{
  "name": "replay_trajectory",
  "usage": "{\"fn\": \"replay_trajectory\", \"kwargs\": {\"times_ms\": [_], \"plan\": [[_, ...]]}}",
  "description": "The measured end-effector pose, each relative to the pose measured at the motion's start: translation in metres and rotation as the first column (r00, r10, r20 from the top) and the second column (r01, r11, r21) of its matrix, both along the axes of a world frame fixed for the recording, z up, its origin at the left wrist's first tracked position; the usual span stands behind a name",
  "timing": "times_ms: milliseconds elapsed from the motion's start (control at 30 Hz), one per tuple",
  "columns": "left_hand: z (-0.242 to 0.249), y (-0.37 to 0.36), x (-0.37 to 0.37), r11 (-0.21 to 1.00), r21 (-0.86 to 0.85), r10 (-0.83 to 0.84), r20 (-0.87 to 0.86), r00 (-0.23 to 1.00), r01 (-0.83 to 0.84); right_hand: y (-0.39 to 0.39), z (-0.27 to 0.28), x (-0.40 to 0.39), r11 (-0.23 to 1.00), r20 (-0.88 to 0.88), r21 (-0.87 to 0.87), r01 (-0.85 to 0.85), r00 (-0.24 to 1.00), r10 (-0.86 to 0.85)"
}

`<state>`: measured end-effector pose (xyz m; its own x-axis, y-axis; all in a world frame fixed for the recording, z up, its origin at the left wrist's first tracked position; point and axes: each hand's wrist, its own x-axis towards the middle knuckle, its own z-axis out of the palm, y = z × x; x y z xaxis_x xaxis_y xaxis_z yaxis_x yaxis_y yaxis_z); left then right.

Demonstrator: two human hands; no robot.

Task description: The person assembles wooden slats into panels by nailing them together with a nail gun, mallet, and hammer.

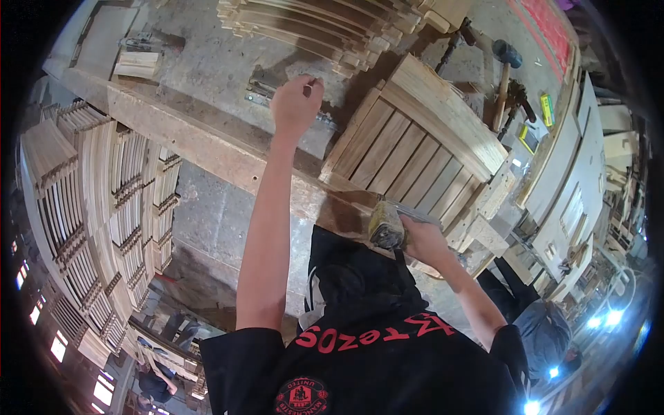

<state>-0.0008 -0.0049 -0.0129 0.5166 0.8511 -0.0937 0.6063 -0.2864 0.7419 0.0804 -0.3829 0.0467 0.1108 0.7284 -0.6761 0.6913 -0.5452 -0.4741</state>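
My left hand (pixel 297 104) is over the workbench (pixel 207 114), its fingers curled in a pinch; what they hold, if anything, I cannot make out. Beneath and beside it lie thin metal strips (pixel 259 93) that look like nail strips. My right hand (pixel 423 241) is wrapped round a worn yellow and grey power tool (pixel 387 227), which looks like a nail gun, near the bench's front edge. Between and beyond my hands rests a slatted wooden panel (pixel 401 155) with a wide board along its far side. The tool's tip is not clearly visible.
Curved wooden pieces (pixel 311 28) are stacked at the back. A mallet (pixel 507 55) and small yellow boxes (pixel 528 138) lie to the right. Tall stacks of wooden frames (pixel 104 207) stand left. A person in a grey cap (pixel 543 328) is close at right; another person (pixel 155 384) is lower left.
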Motion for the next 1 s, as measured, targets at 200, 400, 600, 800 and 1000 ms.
{"fn": "replay_trajectory", "kwargs": {"times_ms": [200, 400, 600, 800, 1000], "plan": [[-0.003, 0.000, -0.002, 1.000, -0.019, -0.019, 0.016, 1.000, 0.019, 0.014, 0.017, 0.002, 0.985, 0.079, 0.013, 0.173, 0.982, -0.174], [-0.011, 0.006, -0.004, 0.999, 0.005, -0.048, -0.015, 0.999, 0.048, -0.005, 0.018, -0.030, 0.997, 0.092, -0.015, 0.070, 0.993, -0.069], [-0.023, 0.010, -0.007, 0.996, 0.049, -0.076, 0.004, 0.997, 0.076, -0.051, 0.044, -0.050, 0.918, 0.184, -0.211, 0.337, 0.936, -0.302], [-0.022, 0.012, -0.007, 0.994, -0.001, -0.107, 0.030, 0.994, 0.107, -0.099, 0.028, -0.046, 0.933, 0.255, -0.093, 0.348, 0.914, -0.316], [-0.009, 0.009, -0.005, 0.993, -0.007, -0.121, 0.038, 0.992, 0.122, -0.106, 0.031, -0.043, 0.946, 0.217, 0.010, 0.325, 0.922, -0.319]]}}
